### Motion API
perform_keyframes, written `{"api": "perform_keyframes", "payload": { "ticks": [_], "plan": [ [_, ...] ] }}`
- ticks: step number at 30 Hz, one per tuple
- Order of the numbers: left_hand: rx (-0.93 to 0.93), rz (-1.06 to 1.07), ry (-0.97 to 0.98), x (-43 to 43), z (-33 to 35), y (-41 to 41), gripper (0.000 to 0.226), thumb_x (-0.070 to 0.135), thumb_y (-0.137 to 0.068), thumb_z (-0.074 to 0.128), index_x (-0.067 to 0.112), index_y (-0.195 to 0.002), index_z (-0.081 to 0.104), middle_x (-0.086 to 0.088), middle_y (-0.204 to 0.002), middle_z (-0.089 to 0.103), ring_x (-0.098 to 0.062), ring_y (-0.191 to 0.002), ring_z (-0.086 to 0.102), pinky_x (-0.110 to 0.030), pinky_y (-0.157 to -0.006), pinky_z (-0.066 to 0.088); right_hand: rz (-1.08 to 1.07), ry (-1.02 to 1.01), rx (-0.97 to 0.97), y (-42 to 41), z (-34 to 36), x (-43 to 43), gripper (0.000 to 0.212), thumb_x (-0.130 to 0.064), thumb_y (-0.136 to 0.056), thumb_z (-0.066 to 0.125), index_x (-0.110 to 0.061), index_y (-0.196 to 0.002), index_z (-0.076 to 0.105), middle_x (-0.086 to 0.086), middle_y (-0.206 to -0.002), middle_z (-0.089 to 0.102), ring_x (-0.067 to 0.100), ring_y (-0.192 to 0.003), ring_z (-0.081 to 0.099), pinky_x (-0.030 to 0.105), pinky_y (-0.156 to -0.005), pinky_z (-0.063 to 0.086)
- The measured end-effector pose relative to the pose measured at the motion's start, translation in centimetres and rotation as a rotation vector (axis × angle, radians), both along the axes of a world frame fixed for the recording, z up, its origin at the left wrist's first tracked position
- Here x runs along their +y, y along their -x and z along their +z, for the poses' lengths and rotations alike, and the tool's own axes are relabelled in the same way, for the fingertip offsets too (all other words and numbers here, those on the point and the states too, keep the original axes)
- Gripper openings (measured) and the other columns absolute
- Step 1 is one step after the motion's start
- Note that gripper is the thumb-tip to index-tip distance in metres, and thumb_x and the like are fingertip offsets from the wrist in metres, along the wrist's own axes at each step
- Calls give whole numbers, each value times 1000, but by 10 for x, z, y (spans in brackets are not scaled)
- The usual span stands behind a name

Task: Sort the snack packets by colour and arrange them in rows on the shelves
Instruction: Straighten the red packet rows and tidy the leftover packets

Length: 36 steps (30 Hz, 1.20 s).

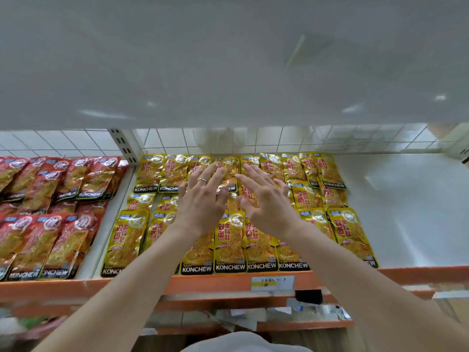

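Packets are already split by colour: the red ones fill the bay at the left of the frame, and the yellow ones lie in three rows across the centre, from the back wall to the front lip of the shelf. None of either colour has strayed into the other's bay, so I judge the sorting done.

What seems left is tidying. The yellow rows overlap unevenly, and those at the right end of the back and middle rows sit tilted. The right of the frame is bare shelf.

My left hand and right hand are side by side over the back and middle yellow rows, fingers straight and spread, grasping nothing. They may be pressing the packets flat, though I cannot tell whether they touch. The lower shelf is too blurred to tell whether more packets wait there.
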<state>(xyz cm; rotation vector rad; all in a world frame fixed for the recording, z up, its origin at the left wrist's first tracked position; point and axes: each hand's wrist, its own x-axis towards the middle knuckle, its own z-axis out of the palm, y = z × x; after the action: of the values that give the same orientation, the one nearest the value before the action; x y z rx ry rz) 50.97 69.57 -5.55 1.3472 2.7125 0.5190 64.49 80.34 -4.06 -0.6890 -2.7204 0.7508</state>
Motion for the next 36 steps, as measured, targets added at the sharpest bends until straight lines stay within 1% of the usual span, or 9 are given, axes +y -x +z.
{"api": "perform_keyframes", "payload": {
  "ticks": [5, 8, 12, 14, 17, 21, 26, 33, 36],
  "plan": [
    [-5, 128, -52, -46, 9, -12, 56, 48, -100, 34, 31, -153, 33, 11, -164, 22, -16, -150, 14, -47, -117, 21, 92, 26, 23, 7, 11, -23, 56, -40, -98, 53, -36, -151, 35, -12, -164, 12, 4, -151, 1, 49, -120, 2],
    [-10, 319, -138, -84, 11, -22, 61, 49, -93, 36, 27, -149, 41, 7, -163, 26, -20, -149, 18, -51, -114, 25, 204, 53, 37, 7, 14, -48, 56, -43, -99, 51, -38, -152, 33, -19, -163, 8, -4, -149, -5, 41, -118, -4],
    [13, 507, -176, -143, 18, -35, 61, 52, -93, 31, 27, -147, 45, 2, -159, 34, -20, -145, 22, -55, -112, 29, 359, 57, 69, 24, 19, -83, 58, -54, -94, 45, -41, -150, 34, -18, -162, 12, -4, -148, -3, 36, -116, 2],
    [40, 542, -175, -173, 23, -38, 63, 52, -93, 28, 25, -147, 46, -1, -157, 37, -21, -144, 23, -55, -114, 30, 409, 50, 92, 37, 27, -106, 62, -60, -90, 39, -42, -149, 35, -17, -162, 14, -3, -148, -1, 38, -117, 4],
    [95, 602, -161, -217, 34, -42, 59, 49, -94, 32, 26, -145, 47, 0, -158, 36, -21, -144, 24, -53, -111, 30, 500, 44, 95, 51, 37, -144, 58, -54, -96, 46, -42, -151, 32, -17, -163, 10, -1, -150, -4, 37, -117, -2],
    [187, 652, -172, -270, 51, -44, 55, 45, -92, 36, 23, -141, 52, -2, -155, 42, -28, -142, 36, -53, -107, 36, 569, 1, 118, 63, 53, -195, 58, -54, -97, 47, -41, -151, 32, -19, -162, 5, 0, -149, -7, 43, -118, 0],
    [224, 700, -191, -340, 62, -42, 57, 53, -96, 31, 30, -146, 45, 5, -160, 33, -25, -148, 28, -59, -109, 31, 623, -58, 119, 71, 79, -266, 65, -65, -91, 28, -47, -152, 18, -25, -159, -8, -2, -147, -18, 30, -110, -14],
    [252, 714, -199, -452, 69, -33, 58, 54, -97, 31, 30, -148, 43, 2, -158, 37, -28, -146, 32, -58, -111, 32, 630, -64, 101, 81, 75, -375, 69, -74, -86, 19, -50, -151, 16, -25, -159, -12, -3, -145, -24, 44, -120, -8],
    [226, 728, -202, -496, 67, -28, 60, 55, -96, 26, 31, -149, 40, 6, -162, 29, -23, -149, 23, -56, -115, 26, 630, -25, 72, 86, 76, -417, 67, -75, -90, 25, -50, -151, 16, -29, -154, -15, -2, -145, -23, 39, -115, -15]
  ]
}}
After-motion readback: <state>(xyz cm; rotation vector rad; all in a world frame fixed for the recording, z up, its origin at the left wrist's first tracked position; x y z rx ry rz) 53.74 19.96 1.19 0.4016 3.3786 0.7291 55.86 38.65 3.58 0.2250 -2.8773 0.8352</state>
